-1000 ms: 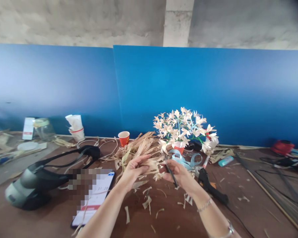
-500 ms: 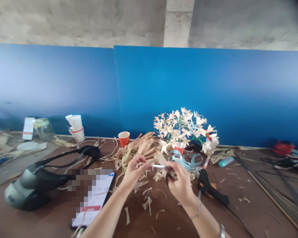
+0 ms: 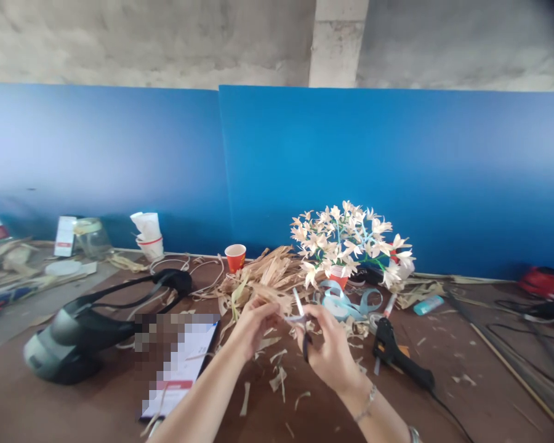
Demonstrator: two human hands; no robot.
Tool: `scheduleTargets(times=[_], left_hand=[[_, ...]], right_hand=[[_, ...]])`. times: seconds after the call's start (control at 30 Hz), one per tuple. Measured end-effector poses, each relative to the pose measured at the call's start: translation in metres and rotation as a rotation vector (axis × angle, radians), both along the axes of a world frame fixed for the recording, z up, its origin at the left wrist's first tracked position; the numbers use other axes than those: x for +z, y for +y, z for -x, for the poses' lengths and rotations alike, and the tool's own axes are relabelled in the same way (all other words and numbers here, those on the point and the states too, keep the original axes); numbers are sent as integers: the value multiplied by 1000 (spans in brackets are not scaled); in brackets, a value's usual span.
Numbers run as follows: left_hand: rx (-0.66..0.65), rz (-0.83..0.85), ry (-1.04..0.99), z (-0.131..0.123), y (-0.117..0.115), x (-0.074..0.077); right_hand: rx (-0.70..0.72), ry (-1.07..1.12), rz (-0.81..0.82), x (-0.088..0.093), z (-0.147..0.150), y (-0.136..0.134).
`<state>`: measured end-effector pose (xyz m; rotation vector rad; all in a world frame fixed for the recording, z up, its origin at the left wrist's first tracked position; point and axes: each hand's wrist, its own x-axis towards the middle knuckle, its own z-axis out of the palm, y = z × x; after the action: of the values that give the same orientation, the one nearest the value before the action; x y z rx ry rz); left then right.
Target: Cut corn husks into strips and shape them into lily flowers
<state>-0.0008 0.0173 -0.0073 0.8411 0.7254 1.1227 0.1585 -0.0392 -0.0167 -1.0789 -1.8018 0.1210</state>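
My right hand [image 3: 330, 352] is closed round a pair of scissors [image 3: 298, 301] with dark handles. Their pale blades are spread, one pointing up and the other toward my left hand [image 3: 253, 329]. The fingers of that hand are pinched on a strip of dried husk [image 3: 272, 297], partly hidden by the fingers and hard to tell from the husk behind. Beyond both hands lies a heap of dried husks [image 3: 277, 266]. A bunch of cream husk flowers [image 3: 346, 240] stands in a red and white paper cup [image 3: 338, 278], near a light-blue ribbon [image 3: 339, 306].
At right lies a black glue gun [image 3: 397, 354] with its cord, near a turquoise tube [image 3: 428, 305]. A phone [image 3: 198, 354] and a black-and-grey headset [image 3: 69, 338] lie at left. Behind are a red cup [image 3: 235, 257] and a blue partition [image 3: 258, 160]. Husk scraps [image 3: 279, 376] litter the brown table.
The scissors have opened and turned, one blade now upward. My left fingers have curled in closer to the blades. The whole view has shifted slightly, so things appear farther right.
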Motion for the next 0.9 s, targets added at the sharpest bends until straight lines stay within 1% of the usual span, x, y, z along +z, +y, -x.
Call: scheduleTargets(times=[0.1, 0.2, 0.27, 0.37, 0.5, 0.63, 0.73, 0.9], left_hand=[[144, -29, -85, 3, 3, 2], [270, -31, -186, 2, 6, 2], [355, -55, -244, 0, 8, 2], [447, -71, -260, -3, 9, -1], [427, -42, -240, -13, 3, -6], [335, 44, -207, -23, -7, -11], [264, 102, -239, -26, -12, -11], [233, 161, -259, -25, -14, -8]], right_hand=[[57, 169, 215, 0, 2, 0], [129, 246, 414, -2, 5, 2], [161, 280, 508, -5, 7, 3], [240, 346, 596, -8, 13, 4], [337, 465, 666, -10, 21, 5], [390, 538, 671, -15, 25, 7], [376, 533, 659, -18, 24, 9], [281, 456, 612, -16, 24, 9]])
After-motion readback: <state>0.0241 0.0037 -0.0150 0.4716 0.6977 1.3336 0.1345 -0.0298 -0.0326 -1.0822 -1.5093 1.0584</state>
